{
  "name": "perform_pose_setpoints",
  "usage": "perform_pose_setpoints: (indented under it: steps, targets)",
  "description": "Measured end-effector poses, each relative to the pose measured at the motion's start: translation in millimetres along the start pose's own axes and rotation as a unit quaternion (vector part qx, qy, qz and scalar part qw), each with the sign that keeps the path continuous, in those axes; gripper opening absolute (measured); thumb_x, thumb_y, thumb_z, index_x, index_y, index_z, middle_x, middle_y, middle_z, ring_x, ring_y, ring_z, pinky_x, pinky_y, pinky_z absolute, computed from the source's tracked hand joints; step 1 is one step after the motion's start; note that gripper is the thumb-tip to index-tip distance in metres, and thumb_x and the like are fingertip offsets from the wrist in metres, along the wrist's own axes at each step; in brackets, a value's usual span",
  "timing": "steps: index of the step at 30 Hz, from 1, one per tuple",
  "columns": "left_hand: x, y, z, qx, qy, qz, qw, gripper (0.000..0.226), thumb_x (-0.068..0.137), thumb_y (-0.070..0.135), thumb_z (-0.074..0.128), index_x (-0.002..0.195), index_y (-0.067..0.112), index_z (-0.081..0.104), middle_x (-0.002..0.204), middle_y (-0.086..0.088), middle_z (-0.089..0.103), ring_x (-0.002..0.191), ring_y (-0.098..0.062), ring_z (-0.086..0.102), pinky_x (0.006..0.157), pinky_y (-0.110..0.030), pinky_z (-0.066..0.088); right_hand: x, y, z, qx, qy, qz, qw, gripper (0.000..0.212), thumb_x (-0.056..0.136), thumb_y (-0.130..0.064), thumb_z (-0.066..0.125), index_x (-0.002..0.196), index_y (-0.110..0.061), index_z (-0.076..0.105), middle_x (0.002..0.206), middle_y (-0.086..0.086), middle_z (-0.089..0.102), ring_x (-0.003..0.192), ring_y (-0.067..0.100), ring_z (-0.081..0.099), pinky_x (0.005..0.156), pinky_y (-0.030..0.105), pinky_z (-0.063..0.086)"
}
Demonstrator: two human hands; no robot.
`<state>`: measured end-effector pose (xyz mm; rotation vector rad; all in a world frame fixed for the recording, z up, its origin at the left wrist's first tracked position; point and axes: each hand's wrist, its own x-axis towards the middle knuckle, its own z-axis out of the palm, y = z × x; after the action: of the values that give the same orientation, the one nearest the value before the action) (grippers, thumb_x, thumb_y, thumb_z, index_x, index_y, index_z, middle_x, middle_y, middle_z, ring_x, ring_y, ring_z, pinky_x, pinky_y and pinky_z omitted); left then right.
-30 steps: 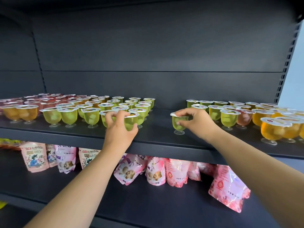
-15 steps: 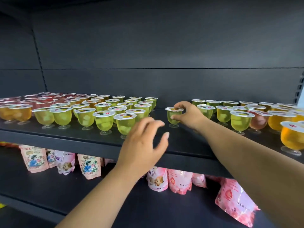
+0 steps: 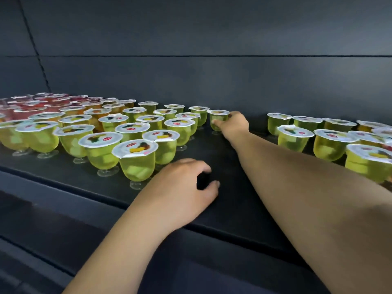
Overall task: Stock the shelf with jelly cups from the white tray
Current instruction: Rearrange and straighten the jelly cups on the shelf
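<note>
Right hand (image 3: 232, 124): grips green jelly cup (image 3: 218, 119) at shelf (image 3: 229, 164) rear, just beside left cup block (image 3: 135, 132).
Left hand (image 3: 182, 185): loosely curled, holding nothing, over front edge.
Right cup group (image 3: 331, 139): apart, gap between.

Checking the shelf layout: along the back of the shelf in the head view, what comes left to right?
Red jelly cups → green jelly cups → held cup → right hand → bare shelf gap → second green group.

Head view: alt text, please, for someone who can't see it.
The right hand holds a green jelly cup at the back of a dark shelf, in the gap between two cup groups. The left hand hovers empty near the front edge.
</note>
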<state>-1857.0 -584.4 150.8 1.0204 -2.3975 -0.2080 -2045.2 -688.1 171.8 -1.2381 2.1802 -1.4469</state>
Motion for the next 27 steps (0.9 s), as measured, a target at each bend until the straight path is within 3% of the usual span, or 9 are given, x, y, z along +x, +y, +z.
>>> perform_pose_setpoints:
  steps: [2, 5, 9, 13, 14, 17, 21, 25, 27]
  targets:
    - [-1, -2, 1, -0.009, 0.009, -0.002, 1.000, 0.036, 0.088, 0.046, 0.047, 0.121, 0.035, 0.051, 0.126, 0.022, 0.047, 0.115, 0.002, 0.042, 0.081, -0.008, 0.025, 12, 0, 6, -0.005, 0.002, 0.006, 1.000, 0.039, 0.086, -0.028, 0.063, 0.118, -0.007, 0.057, 0.116, 0.007, 0.063, 0.091, 0.018, 0.060, 0.057, 0.013, 0.036]
    - [0, -3, 1, -0.016, 0.004, -0.015, 1.000, 0.033, 0.087, 0.047, 0.047, 0.118, 0.036, 0.052, 0.123, 0.024, 0.046, 0.111, 0.005, 0.041, 0.078, -0.007, 0.025, 23, -1, 11, -0.029, -0.010, 0.020, 0.999, 0.037, 0.086, -0.030, 0.063, 0.115, -0.006, 0.058, 0.113, 0.006, 0.065, 0.075, 0.015, 0.060, 0.062, 0.018, 0.035]
    - [3, -2, 1, -0.013, -0.002, -0.036, 0.999, 0.031, 0.087, 0.046, 0.047, 0.115, 0.035, 0.054, 0.120, 0.022, 0.049, 0.111, 0.003, 0.043, 0.078, -0.010, 0.027, 13, -2, 5, -0.086, -0.021, 0.005, 0.996, 0.037, 0.089, -0.027, 0.060, 0.116, -0.003, 0.055, 0.120, 0.011, 0.060, 0.112, 0.025, 0.056, 0.079, 0.026, 0.041]
    - [2, -1, 0, -0.008, -0.017, -0.034, 0.999, 0.032, 0.089, 0.044, 0.049, 0.118, 0.031, 0.053, 0.123, 0.017, 0.051, 0.114, -0.002, 0.045, 0.075, -0.012, 0.026, -33, -2, -25, -0.189, -0.056, -0.090, 0.976, 0.021, 0.092, -0.027, 0.055, 0.097, -0.007, 0.060, 0.107, 0.012, 0.061, 0.111, 0.028, 0.055, 0.082, 0.026, 0.039]
    - [2, -2, -1, -0.008, -0.021, -0.031, 0.999, 0.035, 0.089, 0.043, 0.050, 0.121, 0.030, 0.051, 0.126, 0.015, 0.050, 0.117, -0.003, 0.045, 0.079, -0.013, 0.027, -45, -3, -34, -0.215, -0.055, -0.128, 0.967, 0.022, 0.092, -0.026, 0.054, 0.101, -0.007, 0.061, 0.110, 0.011, 0.062, 0.111, 0.027, 0.055, 0.086, 0.027, 0.039]
    - [7, 2, -4, -0.013, -0.039, -0.017, 0.999, 0.040, 0.089, 0.039, 0.052, 0.127, 0.026, 0.048, 0.130, 0.007, 0.051, 0.120, -0.011, 0.046, 0.092, -0.020, 0.033, -83, -6, -68, -0.257, 0.000, -0.199, 0.946, 0.031, 0.092, -0.023, 0.054, 0.119, -0.007, 0.059, 0.116, 0.011, 0.063, 0.109, 0.025, 0.056, 0.092, 0.028, 0.038]
    - [28, 28, -2, -0.083, -0.084, 0.022, 0.993, 0.043, 0.085, 0.033, 0.060, 0.125, 0.021, 0.050, 0.126, 0.001, 0.055, 0.115, -0.017, 0.052, 0.097, -0.027, 0.040, -143, -1, -111, -0.242, 0.126, -0.244, 0.931, 0.031, 0.090, -0.016, 0.058, 0.118, -0.004, 0.061, 0.116, 0.012, 0.063, 0.110, 0.025, 0.055, 0.090, 0.020, 0.033]
    - [66, 65, 6, -0.135, -0.083, 0.045, 0.986, 0.052, 0.083, 0.034, 0.065, 0.129, 0.018, 0.047, 0.133, -0.004, 0.050, 0.118, -0.022, 0.050, 0.097, -0.030, 0.041, -186, 23, -145, -0.256, 0.286, -0.142, 0.913, 0.042, 0.089, -0.024, 0.060, 0.128, -0.011, 0.054, 0.134, 0.008, 0.048, 0.126, 0.023, 0.041, 0.101, 0.026, 0.029]
    - [81, 80, 16, -0.168, -0.058, 0.046, 0.983, 0.058, 0.082, 0.033, 0.067, 0.133, 0.019, 0.042, 0.136, -0.007, 0.045, 0.121, -0.023, 0.046, 0.095, -0.029, 0.038, -193, 32, -154, -0.244, 0.327, -0.066, 0.911, 0.045, 0.089, -0.027, 0.059, 0.131, -0.014, 0.050, 0.138, 0.007, 0.042, 0.129, 0.024, 0.036, 0.102, 0.027, 0.026]
